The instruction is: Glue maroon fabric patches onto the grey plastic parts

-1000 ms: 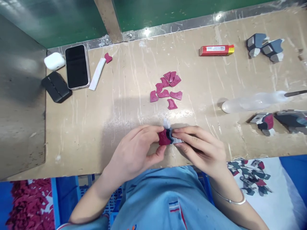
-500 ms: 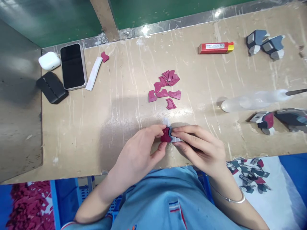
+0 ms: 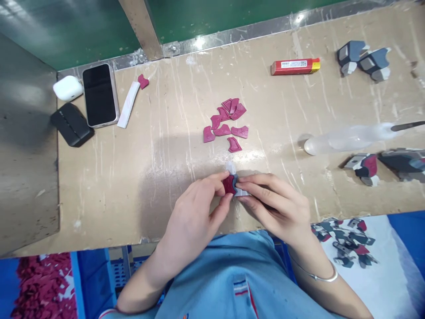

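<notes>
Near the front of the table, my left hand (image 3: 195,208) pinches a dark red piece (image 3: 229,184) between thumb and fingers. The red piece lies against a grey part (image 3: 242,192), which my right hand (image 3: 280,206) grips from the other side. A pale tip of that part sticks out above the fingertips. Beyond my hands lies a loose group of several red pieces (image 3: 224,130), some overlapping. How firmly the red piece is seated on the grey part cannot be made out.
On the table (image 3: 106,190) are a phone (image 3: 100,95), white case (image 3: 68,88), black case (image 3: 72,124), white strip (image 3: 128,105), red box (image 3: 294,67), clear bottle (image 3: 345,138) and grey parts (image 3: 375,63). Below are bins of red pieces (image 3: 44,288) and assembled parts (image 3: 352,243).
The left fingers have shifted slightly on the red piece, with the index finger more bent over it. The left forearm has moved a little to the right. The view has shifted slightly.
</notes>
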Demonstrator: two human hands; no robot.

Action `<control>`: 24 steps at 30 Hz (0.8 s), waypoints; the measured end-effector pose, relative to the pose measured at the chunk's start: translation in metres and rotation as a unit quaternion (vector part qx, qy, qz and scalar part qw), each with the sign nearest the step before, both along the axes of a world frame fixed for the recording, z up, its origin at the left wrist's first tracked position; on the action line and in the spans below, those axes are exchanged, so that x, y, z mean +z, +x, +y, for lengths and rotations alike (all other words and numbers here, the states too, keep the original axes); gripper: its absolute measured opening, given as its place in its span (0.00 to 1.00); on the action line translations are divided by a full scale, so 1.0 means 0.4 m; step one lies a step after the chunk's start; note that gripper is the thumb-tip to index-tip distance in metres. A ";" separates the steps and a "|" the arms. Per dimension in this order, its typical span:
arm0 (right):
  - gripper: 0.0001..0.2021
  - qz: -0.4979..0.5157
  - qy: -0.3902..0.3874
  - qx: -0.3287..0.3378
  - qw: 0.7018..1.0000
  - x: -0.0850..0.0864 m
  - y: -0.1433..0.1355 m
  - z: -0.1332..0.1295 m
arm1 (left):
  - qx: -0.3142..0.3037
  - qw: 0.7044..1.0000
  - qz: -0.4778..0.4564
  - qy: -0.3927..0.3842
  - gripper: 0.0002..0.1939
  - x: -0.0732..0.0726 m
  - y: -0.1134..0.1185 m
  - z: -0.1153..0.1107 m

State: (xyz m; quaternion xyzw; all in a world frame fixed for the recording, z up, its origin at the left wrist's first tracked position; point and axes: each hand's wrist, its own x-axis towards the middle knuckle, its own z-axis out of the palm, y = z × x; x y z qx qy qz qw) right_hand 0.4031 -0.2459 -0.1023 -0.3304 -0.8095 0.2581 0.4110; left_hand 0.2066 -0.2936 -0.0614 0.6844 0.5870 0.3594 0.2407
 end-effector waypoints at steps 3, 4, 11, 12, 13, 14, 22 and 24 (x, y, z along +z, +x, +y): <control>0.16 -0.001 0.007 0.001 1.000 0.003 0.000 0.002 | 0.018 1.000 -0.010 -0.007 0.09 -0.003 0.008 -0.002; 0.16 -0.001 0.012 0.002 1.000 0.003 0.000 0.001 | 0.024 1.000 -0.016 -0.011 0.09 -0.003 0.011 -0.003; 0.21 0.015 0.048 -0.042 0.998 -0.007 0.000 -0.023 | 0.068 0.974 -0.198 -0.083 0.10 -0.009 0.019 0.003; 0.22 0.020 0.050 -0.046 0.997 -0.006 0.001 -0.030 | 0.068 0.965 -0.234 -0.099 0.12 -0.010 0.016 0.005; 0.23 0.027 0.051 -0.047 0.997 -0.004 0.001 -0.036 | 0.060 0.954 -0.270 -0.118 0.14 -0.012 0.013 0.008; 0.25 0.036 0.050 -0.049 0.997 -0.002 0.000 -0.043 | 0.043 0.941 -0.304 -0.140 0.16 -0.013 0.010 0.011; 0.20 0.079 0.012 -0.045 0.996 0.022 -0.030 -0.040 | 0.021 0.890 -0.412 -0.195 0.15 -0.020 -0.005 0.015; 0.15 0.092 -0.009 -0.030 0.995 0.027 -0.040 -0.031 | 0.033 0.884 -0.428 -0.187 0.17 -0.021 -0.007 0.013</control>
